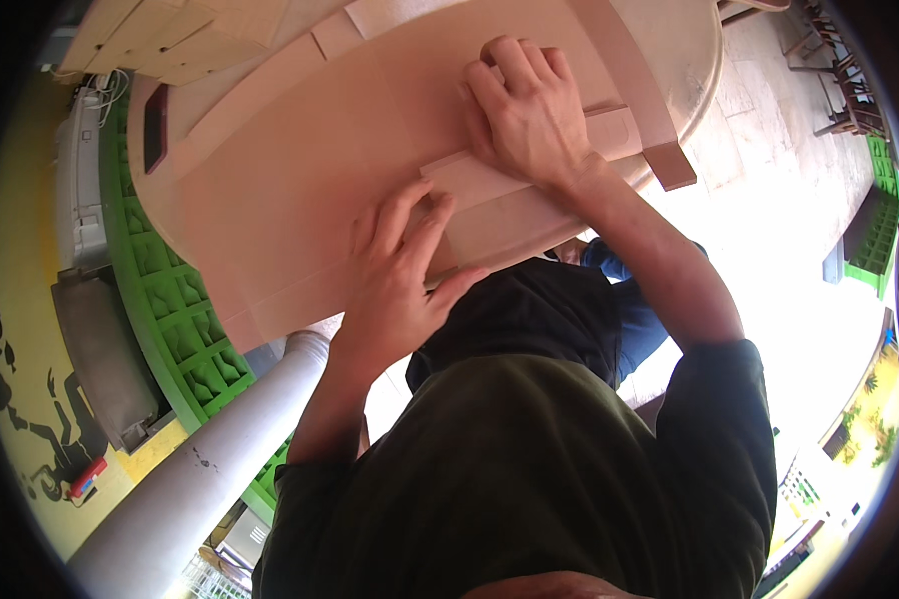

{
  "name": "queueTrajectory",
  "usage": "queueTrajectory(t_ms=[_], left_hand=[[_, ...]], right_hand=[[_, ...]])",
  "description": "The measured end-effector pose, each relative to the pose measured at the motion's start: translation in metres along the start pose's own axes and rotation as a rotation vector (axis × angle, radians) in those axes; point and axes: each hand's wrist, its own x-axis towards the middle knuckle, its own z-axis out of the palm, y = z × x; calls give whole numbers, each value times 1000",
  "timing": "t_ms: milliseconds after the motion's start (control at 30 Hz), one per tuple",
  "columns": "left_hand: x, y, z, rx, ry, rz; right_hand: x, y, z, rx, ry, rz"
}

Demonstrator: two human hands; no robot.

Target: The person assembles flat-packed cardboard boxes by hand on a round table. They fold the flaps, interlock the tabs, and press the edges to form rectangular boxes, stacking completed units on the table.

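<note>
A large brown cardboard sheet (300,170) with cut flaps and crease lines lies flat on a round table, overhanging its near left edge. My left hand (395,275) rests at the sheet's near edge, its fingers apart and slightly bent, the fingertips by a cut flap. Farther off and to the right, my right hand (529,110) presses down on the cardboard with its fingers curled under. Whatever its fingers may hold is hidden. Beside that wrist, a narrow flap (614,135) lies along the sheet, and a folded strip (669,165) stands up at the right end.
More folded cardboard (180,40) lies at the far left of the table (704,60). A dark phone-like object (156,128) sits near the left rim. A green lattice panel (170,299) and a pale round column (210,459) stand left. Chairs (844,95) are at the far right.
</note>
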Motion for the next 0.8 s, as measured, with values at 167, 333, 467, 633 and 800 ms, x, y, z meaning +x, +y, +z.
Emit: queueTrajectory(t_ms=[167, 333, 467, 633, 800], left_hand=[[-16, -1, 3, 177, 13, 36], [-12, 1, 9, 185, 29, 15], [-14, -2, 9, 204, 43, 38], [-20, -10, 10, 159, 10, 43], [-29, -11, -4, 196, 37, 31]], right_hand=[[5, -12, -6, -58, -59, -73], [10, -57, -3, 45, 7, -88], [12, -68, 11, 78, -66, 7], [1, -63, 27, 76, -95, 47], [9, -66, 14, 198, -173, -3]])
